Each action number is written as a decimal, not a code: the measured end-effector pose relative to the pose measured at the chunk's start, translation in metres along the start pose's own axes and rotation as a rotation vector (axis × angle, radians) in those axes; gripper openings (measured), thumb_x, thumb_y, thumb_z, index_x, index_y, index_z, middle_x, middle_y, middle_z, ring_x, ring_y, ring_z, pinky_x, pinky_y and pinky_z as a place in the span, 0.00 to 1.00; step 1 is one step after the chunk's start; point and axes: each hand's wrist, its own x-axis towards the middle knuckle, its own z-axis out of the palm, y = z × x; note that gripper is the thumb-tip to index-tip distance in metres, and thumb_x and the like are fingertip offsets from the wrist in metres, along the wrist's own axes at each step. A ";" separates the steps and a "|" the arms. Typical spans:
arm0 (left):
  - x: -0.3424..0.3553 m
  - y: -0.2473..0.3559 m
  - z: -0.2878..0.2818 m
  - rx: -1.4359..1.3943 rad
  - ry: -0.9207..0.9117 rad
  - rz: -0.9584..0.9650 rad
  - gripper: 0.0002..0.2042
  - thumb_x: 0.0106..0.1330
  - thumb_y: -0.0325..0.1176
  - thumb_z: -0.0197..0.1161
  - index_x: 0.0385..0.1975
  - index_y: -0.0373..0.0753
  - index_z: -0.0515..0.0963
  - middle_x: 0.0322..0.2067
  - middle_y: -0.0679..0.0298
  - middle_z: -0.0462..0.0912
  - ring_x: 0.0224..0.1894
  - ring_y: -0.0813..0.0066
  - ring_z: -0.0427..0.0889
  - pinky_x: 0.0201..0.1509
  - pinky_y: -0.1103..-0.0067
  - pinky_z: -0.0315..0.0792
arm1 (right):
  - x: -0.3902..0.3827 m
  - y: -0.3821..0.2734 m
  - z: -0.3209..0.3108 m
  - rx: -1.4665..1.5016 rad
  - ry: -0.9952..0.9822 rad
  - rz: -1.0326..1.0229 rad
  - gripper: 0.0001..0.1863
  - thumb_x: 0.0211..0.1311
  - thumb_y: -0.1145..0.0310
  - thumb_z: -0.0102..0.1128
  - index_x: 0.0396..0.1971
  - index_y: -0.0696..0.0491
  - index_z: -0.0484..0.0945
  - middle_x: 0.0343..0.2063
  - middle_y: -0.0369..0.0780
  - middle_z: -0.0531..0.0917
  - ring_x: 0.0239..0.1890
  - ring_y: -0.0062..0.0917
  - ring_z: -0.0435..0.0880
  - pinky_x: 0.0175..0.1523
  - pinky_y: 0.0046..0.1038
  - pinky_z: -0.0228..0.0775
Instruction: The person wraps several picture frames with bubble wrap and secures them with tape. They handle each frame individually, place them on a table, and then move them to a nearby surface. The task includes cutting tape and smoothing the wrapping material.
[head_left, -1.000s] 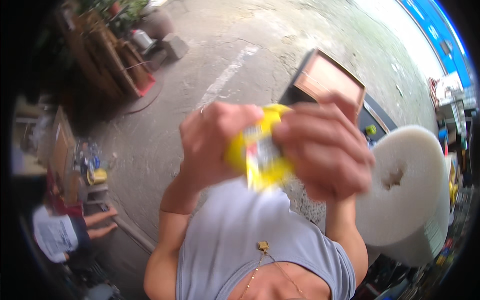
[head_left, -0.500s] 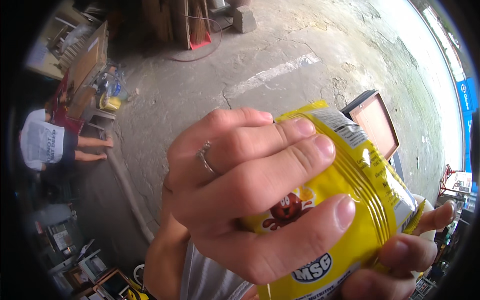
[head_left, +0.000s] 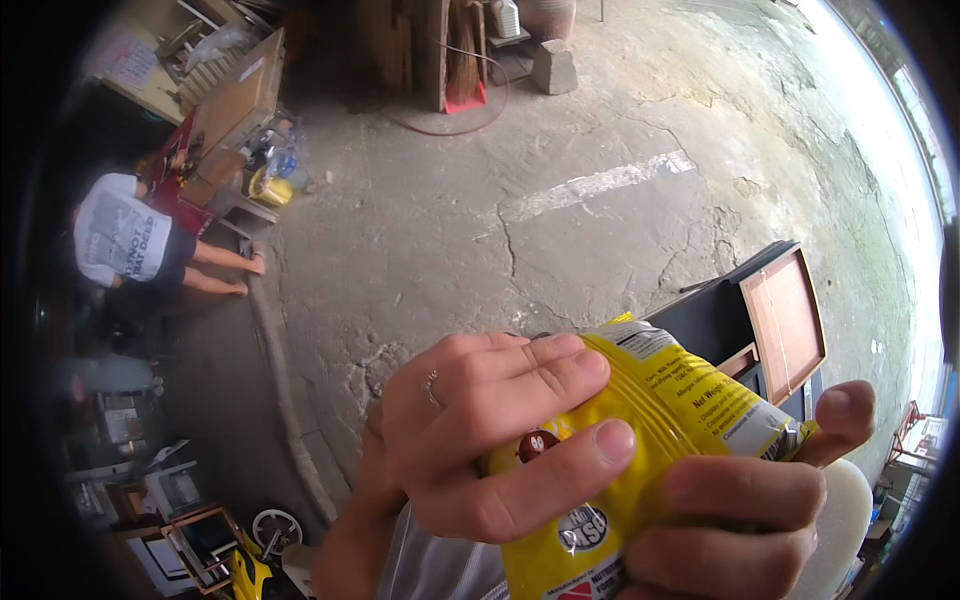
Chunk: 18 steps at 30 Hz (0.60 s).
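A yellow foil snack packet (head_left: 655, 410) fills the lower middle of the head view, close up and tilted, with its ridged seam showing. My left hand (head_left: 480, 410), wearing a ring, is wrapped over the packet's left side, fingers bent across it. On the lower right side my right hand (head_left: 745, 515) grips the same packet with curled fingers, one finger sticking up past its right corner. The foil looks puffed and creased. I cannot tell whether any edge of it is torn.
Cracked concrete floor (head_left: 400, 230) spreads ahead. Beyond the packet stands a dark case or table with a wooden panel (head_left: 785, 325). A person in a white shirt (head_left: 125, 235) stands at the left beside a cluttered bench. A concrete block (head_left: 555, 68) and a broom (head_left: 465, 60) are at the back.
Both hands and the packet sit lower and farther from the camera. The background has shifted right and mostly down, showing more of the dark case. Both hands still hold the packet.
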 end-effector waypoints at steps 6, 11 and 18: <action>-0.005 0.019 0.005 -0.100 0.123 -0.185 0.11 0.58 0.37 0.60 0.39 0.45 0.72 0.32 0.58 0.78 0.29 0.68 0.80 0.29 0.80 0.77 | 0.014 0.010 -0.009 0.297 -0.129 0.200 0.03 0.51 0.67 0.54 0.22 0.47 0.71 0.18 0.29 0.73 0.24 0.16 0.76 0.45 0.23 0.57; -0.016 0.001 0.006 -0.199 0.240 -0.002 0.12 0.55 0.40 0.63 0.36 0.42 0.75 0.31 0.59 0.78 0.28 0.67 0.80 0.28 0.79 0.77 | 0.001 0.016 0.004 0.445 -0.231 0.277 0.03 0.47 0.69 0.59 0.21 0.49 0.74 0.17 0.31 0.75 0.22 0.18 0.76 0.40 0.27 0.58; 0.019 -0.007 0.052 -0.338 -0.092 0.006 0.06 0.54 0.30 0.63 0.29 0.38 0.75 0.27 0.62 0.77 0.26 0.69 0.78 0.25 0.78 0.73 | -0.037 0.050 -0.024 0.256 -0.339 0.477 0.04 0.48 0.75 0.56 0.27 0.52 0.74 0.19 0.35 0.75 0.21 0.24 0.75 0.36 0.25 0.58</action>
